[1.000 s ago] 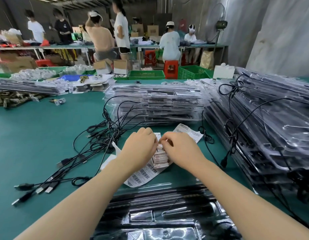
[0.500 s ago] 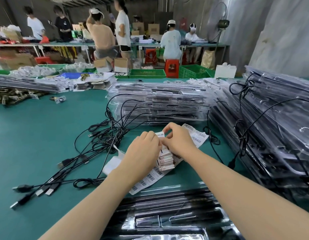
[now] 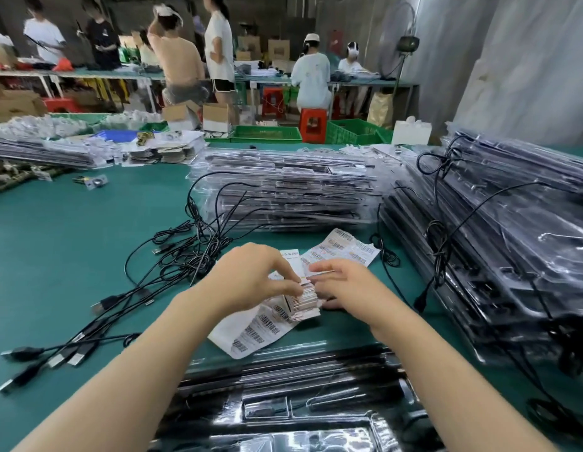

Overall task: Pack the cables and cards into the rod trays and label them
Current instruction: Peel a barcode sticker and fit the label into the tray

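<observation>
While left hand (image 3: 251, 278) pinches its top, right hand (image 3: 345, 285) grips ragged white card stack (image 3: 305, 300) on barcode sheet (image 3: 260, 327).

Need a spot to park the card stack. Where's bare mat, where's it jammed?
Widest bare mat: left of the cable tangle, up to the bagged part. A thin strip lies between the label sheets and the open tray. Jammed: centre, where the left hand and right hand grip the card stack; the right tray pile, draped with cables.

glossy clear plastic trays (image 3: 283, 415), paper cards (image 3: 305, 296), matt green table (image 3: 55, 256), black cables (image 3: 172, 256).
</observation>
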A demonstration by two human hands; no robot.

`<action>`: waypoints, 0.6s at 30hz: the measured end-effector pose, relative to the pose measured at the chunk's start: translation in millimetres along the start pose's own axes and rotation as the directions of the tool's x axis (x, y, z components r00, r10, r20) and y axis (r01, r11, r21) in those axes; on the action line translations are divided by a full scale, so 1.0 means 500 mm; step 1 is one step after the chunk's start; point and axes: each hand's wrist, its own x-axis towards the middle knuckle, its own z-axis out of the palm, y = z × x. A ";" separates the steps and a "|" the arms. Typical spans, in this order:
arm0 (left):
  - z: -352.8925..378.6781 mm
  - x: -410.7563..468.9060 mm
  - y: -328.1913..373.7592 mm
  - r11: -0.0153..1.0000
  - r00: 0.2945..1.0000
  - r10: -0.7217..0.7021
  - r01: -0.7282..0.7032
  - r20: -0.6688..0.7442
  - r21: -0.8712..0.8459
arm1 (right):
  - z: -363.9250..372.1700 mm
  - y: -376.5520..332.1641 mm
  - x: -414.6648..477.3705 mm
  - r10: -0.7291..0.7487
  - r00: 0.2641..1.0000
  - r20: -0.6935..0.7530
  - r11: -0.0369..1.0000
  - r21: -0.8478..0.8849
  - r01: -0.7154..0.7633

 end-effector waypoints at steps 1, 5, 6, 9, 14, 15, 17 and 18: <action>-0.002 0.003 -0.003 0.999 1.000 0.006 -0.005 0.023 -0.041 | 0.000 0.008 -0.010 -0.015 1.000 0.016 1.000 0.015 0.015; -0.007 0.007 -0.011 0.992 0.998 0.011 -0.003 0.061 -0.123 | 0.017 0.028 -0.029 -0.068 0.996 -0.063 0.997 0.018 0.069; -0.006 0.007 -0.011 0.995 0.999 0.007 -0.003 0.044 -0.101 | 0.023 0.028 -0.029 -0.078 0.991 -0.109 0.997 0.011 0.080; -0.002 0.004 -0.004 1.000 1.000 0.003 -0.002 -0.027 0.016 | 0.035 0.024 -0.027 -0.129 0.970 -0.205 0.991 -0.056 0.120; 0.013 -0.006 0.021 0.992 0.988 0.030 -0.010 -0.153 0.124 | 0.055 0.014 -0.034 -0.236 0.953 -0.192 0.934 -0.316 0.167; 0.016 -0.008 0.026 0.993 0.986 0.032 -0.011 -0.166 0.121 | 0.061 0.011 -0.036 -0.256 0.946 -0.198 0.898 -0.410 0.157; 0.020 -0.012 0.034 0.991 0.983 0.034 -0.010 -0.182 0.131 | 0.069 0.009 -0.038 -0.307 0.927 -0.216 0.789 -0.602 0.121; 0.022 -0.014 0.037 0.990 0.982 0.035 -0.008 -0.188 0.143 | 0.071 0.008 -0.039 -0.331 0.916 -0.225 0.748 -0.654 0.110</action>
